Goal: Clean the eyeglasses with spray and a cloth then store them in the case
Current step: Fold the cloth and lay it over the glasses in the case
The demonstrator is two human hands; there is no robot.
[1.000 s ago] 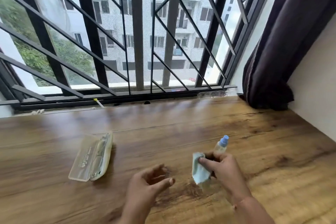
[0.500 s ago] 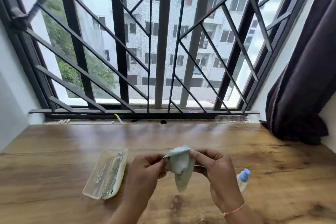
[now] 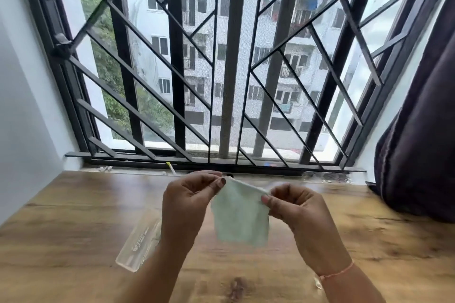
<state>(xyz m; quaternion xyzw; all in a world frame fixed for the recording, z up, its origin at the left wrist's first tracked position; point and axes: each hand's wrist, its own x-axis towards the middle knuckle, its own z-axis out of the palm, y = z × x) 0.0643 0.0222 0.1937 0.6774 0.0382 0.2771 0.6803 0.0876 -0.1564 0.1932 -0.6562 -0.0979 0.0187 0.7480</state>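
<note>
A pale green cleaning cloth [image 3: 240,218] hangs spread out above the wooden table [image 3: 73,216]. My left hand [image 3: 187,206] pinches its upper left corner and my right hand [image 3: 300,216] pinches its upper right corner. A clear plastic eyeglass case [image 3: 138,246] lies on the table to the left, partly hidden behind my left forearm; the eyeglasses inside cannot be made out. A small bit of the spray bottle [image 3: 317,283] shows by my right wrist; the rest is hidden.
A window with black metal bars [image 3: 229,69] stands at the far edge of the table. A dark curtain [image 3: 418,142] hangs at the right, its bottom resting on the table. A white wall [image 3: 22,118] closes the left side.
The crumpled cloth has been pulled open between both hands and raised. The view tilted up, and the spray bottle has slipped behind my right wrist.
</note>
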